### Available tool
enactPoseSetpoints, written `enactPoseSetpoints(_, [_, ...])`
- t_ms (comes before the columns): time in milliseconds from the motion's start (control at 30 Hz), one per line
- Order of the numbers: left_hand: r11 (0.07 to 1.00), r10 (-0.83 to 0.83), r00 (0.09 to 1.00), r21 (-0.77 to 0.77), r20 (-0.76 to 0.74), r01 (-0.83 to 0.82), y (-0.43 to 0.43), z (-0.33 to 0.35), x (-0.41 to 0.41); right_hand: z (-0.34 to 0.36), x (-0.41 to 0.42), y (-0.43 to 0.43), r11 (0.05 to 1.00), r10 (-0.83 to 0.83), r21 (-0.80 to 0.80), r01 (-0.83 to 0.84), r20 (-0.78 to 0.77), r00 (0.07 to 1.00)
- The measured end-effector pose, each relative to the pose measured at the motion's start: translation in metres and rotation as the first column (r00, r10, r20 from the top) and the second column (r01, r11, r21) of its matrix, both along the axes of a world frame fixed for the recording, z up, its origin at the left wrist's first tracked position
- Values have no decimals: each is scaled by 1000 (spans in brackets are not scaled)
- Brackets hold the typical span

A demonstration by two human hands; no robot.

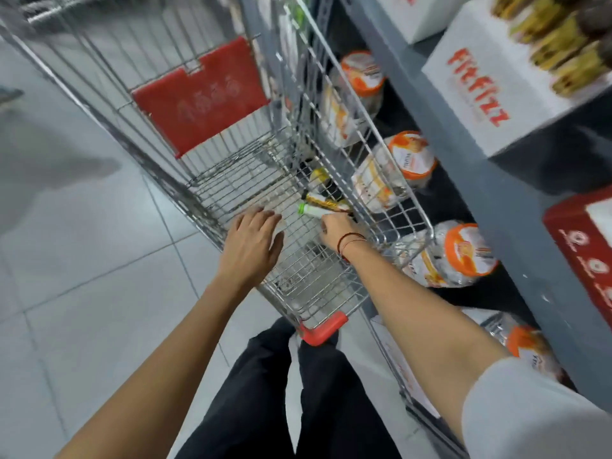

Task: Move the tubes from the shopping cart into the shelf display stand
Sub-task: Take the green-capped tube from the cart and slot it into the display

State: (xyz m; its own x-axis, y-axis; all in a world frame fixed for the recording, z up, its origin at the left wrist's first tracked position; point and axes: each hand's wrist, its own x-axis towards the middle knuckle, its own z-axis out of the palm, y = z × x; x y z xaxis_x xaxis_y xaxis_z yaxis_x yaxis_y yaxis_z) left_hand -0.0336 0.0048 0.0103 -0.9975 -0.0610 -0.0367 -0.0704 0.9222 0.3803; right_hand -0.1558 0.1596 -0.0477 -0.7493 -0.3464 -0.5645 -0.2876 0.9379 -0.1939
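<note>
Both my hands reach down into a wire shopping cart [231, 180]. My right hand [337, 231] is closed around the ends of two tubes on the cart floor: a white tube with a green cap [311, 210] and a brown-and-yellow tube with a black cap [323, 201]. A yellow-topped tube [319, 175] lies further in against the cart's right wall. My left hand [253, 241] hovers flat over the cart floor, fingers spread, holding nothing. The white Fitfizz display box [480, 94] stands on the grey shelf at the upper right, with yellow-green tubes [559, 41] standing in it.
Grey shelving [463, 180] runs along the right of the cart, with orange-lidded clear packs [407, 157] on the lower shelf and a red box [583, 246] above. The cart's red child-seat flap [202, 97] stands up inside. Tiled floor [92, 260] lies left.
</note>
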Motion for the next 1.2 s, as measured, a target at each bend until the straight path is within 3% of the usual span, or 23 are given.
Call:
enactPoseSetpoints(133, [995,79,996,-61,49,-76,3,-10,2,-50,-20,-12,997,52,56,-55,57,997])
enactPoseSetpoints(400, [987,145,987,-84,75,-138,6,-18,-4,-123,-52,-41,970,233,73,-231,-30,972])
enactPoseSetpoints(600, [986,150,987,-90,65,-144,7,-22,-2,-149,-51,-37,947,296,162,-276,-116,948])
enactPoseSetpoints(800, [988,124,992,-86,-9,-125,6,-25,-1,-155,-50,-43,915,401,138,-380,-193,895])
enactPoseSetpoints(933, [990,121,992,-71,-43,-123,5,-28,1,-136,-47,-35,963,268,21,-269,-210,940])
enactPoseSetpoints(1067, [994,92,996,-60,-19,-93,6,-26,4,-90,-47,-22,977,-17,-211,-12,-138,990])
enactPoseSetpoints(1133, [997,62,998,-39,-3,-62,7,-23,5,-61,-47,-13,916,-191,-370,158,-54,980])
enactPoseSetpoints(1200, [999,41,999,-23,-14,-42,11,-17,4,-28,-46,-1,789,-348,-530,310,31,937])
